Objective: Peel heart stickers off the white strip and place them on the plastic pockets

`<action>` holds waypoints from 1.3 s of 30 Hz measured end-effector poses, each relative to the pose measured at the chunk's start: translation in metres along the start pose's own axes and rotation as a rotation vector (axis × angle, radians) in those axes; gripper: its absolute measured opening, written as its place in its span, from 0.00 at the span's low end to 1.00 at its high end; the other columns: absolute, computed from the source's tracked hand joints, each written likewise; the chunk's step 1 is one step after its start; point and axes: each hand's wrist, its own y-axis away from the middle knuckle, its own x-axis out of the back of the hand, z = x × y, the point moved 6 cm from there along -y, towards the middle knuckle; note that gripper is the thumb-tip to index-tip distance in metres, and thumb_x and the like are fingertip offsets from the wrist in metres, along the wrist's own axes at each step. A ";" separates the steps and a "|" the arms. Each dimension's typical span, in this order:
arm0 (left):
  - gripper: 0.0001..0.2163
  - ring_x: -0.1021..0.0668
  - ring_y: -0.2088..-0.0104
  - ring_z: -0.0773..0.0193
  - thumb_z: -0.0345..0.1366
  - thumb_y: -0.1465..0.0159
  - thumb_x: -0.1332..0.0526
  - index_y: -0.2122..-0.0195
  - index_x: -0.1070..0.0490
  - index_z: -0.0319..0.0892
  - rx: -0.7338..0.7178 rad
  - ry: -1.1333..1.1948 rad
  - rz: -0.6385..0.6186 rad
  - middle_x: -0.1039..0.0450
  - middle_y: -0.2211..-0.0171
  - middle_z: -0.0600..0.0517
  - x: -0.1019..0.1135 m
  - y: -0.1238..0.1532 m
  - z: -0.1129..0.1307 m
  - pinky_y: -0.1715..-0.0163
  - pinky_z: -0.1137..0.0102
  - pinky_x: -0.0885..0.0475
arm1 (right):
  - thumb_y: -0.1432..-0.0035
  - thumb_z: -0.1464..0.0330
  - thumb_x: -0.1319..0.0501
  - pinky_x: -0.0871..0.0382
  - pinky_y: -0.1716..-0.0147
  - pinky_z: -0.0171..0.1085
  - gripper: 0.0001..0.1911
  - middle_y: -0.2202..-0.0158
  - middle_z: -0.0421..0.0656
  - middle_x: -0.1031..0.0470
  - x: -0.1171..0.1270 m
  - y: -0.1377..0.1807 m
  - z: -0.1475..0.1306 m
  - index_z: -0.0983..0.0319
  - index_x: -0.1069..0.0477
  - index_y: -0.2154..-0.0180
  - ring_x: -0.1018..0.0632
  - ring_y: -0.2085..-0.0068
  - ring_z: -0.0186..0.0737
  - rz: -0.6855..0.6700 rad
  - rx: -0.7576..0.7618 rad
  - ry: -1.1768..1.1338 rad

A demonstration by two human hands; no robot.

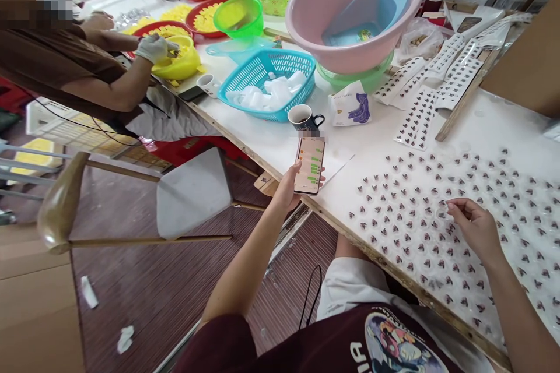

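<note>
My left hand (289, 186) is wrapped round a smartphone (311, 166), its lit screen facing me and showing green blocks. The phone is held over the table's front edge, just in front of a dark mug (303, 119) with dark liquid in it. My right hand (476, 230) pinches the edge of a clear round disc (441, 210) between thumb and fingertips, low over the table. Around it, many similar clear discs (396, 227), each with a small dark printed mark, lie spread across the white tabletop.
A blue basket (266, 84) of white pieces, a pink basin (306, 17) with a blue one inside, a white and purple packet (350, 106) and sticker sheets (417, 119) stand beyond. A gloved co-worker's hand (153, 48) is at a yellow bowl (188, 61). A chair (192, 192) stands left.
</note>
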 end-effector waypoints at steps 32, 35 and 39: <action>0.34 0.17 0.57 0.44 0.40 0.44 0.41 0.37 0.38 0.30 0.009 -0.008 -0.012 0.21 0.50 0.35 0.005 0.001 -0.014 0.60 0.56 0.21 | 0.44 0.50 0.37 0.32 0.67 0.38 0.20 0.69 0.44 0.24 -0.023 0.009 -0.009 0.60 0.25 0.62 0.25 0.66 0.42 -0.065 0.031 -0.044; 0.34 0.17 0.58 0.45 0.44 0.43 0.41 0.37 0.38 0.31 0.029 -0.040 0.017 0.20 0.52 0.36 0.006 0.000 -0.015 0.63 0.59 0.21 | 0.44 0.50 0.37 0.31 0.67 0.38 0.20 0.68 0.45 0.23 -0.022 0.009 -0.010 0.60 0.25 0.62 0.24 0.66 0.43 -0.059 0.038 -0.041; 0.34 0.17 0.59 0.47 0.51 0.41 0.41 0.39 0.36 0.32 0.036 -0.111 0.043 0.20 0.53 0.36 0.003 0.000 -0.008 0.66 0.63 0.22 | 0.45 0.49 0.37 0.30 0.67 0.39 0.21 0.68 0.45 0.22 -0.021 0.008 -0.013 0.60 0.24 0.62 0.24 0.66 0.43 -0.046 0.051 -0.032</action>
